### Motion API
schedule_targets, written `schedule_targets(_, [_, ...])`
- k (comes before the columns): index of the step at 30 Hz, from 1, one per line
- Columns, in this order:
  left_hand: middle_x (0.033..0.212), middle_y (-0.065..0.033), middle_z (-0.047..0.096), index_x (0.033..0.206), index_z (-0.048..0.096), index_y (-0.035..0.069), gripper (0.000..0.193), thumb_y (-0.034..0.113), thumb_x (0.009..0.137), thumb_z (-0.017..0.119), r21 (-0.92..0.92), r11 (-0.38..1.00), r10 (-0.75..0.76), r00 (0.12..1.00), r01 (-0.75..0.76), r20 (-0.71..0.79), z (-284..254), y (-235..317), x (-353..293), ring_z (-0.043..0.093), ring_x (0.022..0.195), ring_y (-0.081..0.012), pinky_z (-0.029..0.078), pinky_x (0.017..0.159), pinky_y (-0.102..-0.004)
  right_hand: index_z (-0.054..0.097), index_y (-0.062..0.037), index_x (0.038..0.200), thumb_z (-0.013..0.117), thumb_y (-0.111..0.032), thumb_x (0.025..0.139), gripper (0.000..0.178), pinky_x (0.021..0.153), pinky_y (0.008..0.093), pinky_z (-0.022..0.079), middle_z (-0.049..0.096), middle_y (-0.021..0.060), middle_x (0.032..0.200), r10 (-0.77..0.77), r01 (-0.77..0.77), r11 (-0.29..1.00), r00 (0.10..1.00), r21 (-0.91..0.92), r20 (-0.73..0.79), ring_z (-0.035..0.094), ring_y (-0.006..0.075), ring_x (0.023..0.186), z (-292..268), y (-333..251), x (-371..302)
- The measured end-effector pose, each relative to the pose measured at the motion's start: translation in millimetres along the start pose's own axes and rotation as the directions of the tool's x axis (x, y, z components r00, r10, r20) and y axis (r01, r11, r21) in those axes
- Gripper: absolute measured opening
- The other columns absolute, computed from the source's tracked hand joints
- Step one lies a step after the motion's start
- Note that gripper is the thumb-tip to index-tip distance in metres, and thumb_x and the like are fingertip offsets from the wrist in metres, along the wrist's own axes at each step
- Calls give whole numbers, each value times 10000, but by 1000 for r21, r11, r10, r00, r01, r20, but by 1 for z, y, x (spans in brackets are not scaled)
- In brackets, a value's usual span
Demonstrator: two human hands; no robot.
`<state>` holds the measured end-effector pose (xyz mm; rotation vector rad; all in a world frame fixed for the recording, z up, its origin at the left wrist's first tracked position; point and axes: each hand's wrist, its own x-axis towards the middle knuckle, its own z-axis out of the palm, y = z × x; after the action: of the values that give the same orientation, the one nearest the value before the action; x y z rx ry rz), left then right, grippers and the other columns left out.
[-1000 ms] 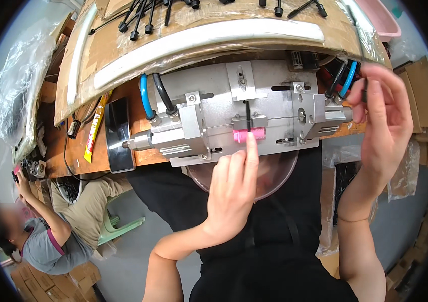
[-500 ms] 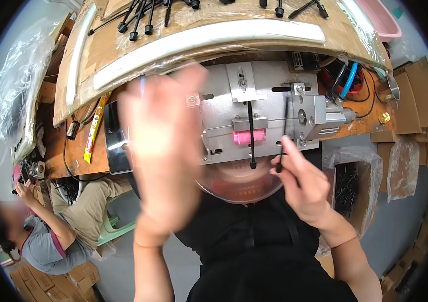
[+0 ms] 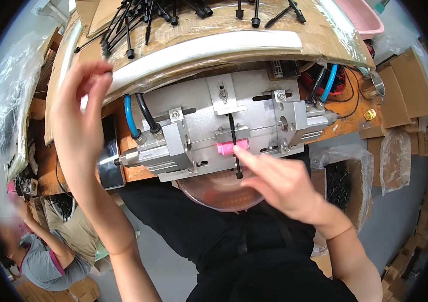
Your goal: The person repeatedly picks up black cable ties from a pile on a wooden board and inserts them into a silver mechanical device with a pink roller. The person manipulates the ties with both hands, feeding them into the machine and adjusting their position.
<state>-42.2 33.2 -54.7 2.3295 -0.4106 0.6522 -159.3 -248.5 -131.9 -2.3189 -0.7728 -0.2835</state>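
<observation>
A black rod with a knobbed end (image 3: pixel 239 174) lies across the middle of a metal fixture (image 3: pixel 204 98), over a pink block (image 3: pixel 225 148). My right hand (image 3: pixel 287 183) reaches in from the right, index finger stretched out to the rod at the pink block, thumb apart below. No second rod shows in it. My left hand (image 3: pixel 80 113) is raised at the left edge of the cardboard, beside a pile of black rods (image 3: pixel 129 38). Its fingers are pinched together around a small dark bit that I cannot make out.
Metal cylinders with blue and black hoses (image 3: pixel 130 118) flank the fixture. Under its front edge sits a clear bowl (image 3: pixel 214 194). A dark phone-like panel (image 3: pixel 110 161) lies at left. To the right stands a lined box of black rods (image 3: pixel 339 183). A co-worker (image 3: pixel 47 251) sits at lower left.
My left hand has swung from over the fixture to the rod pile at upper left. My right hand has moved left to the fixture; the loose rod it held no longer shows there.
</observation>
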Motion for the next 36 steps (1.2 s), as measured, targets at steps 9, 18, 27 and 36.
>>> schedule_targets(9, [1044,-115,546,1405,452,-67,675,-81,746,602,129,982,94,945,-140,312,69,104,-150,542,886,-229,475,786,-286,555,-26,1225,694,-101,835,421,664,335,515,630,151,803,110,-301,798,925,-522,-364,623,234,681,-124,79,143])
schedule_targets(18, [992,-105,502,1414,389,-118,712,-80,732,591,233,956,66,904,-178,423,89,103,-145,513,861,-222,481,817,-307,623,9,1147,627,-133,932,258,683,230,413,564,-10,862,274,-227,956,915,183,-297,467,61,739,-163,92,94])
schedule_targets(27, [1025,-186,595,1207,617,26,309,113,910,616,373,924,117,991,-85,-64,43,43,-15,545,1001,-348,442,861,-437,558,96,1256,713,167,672,608,563,347,476,650,157,905,7,14,995,975,96,-222,554,234,636,10,-5,-15])
schedule_targets(36, [827,-50,649,1021,696,17,163,75,873,666,24,999,-38,980,34,197,5,7,25,576,777,-115,481,764,-251,550,67,1324,739,63,717,635,550,320,464,597,80,745,4,2,999,983,32,-184,536,176,595,42,-5,-8])
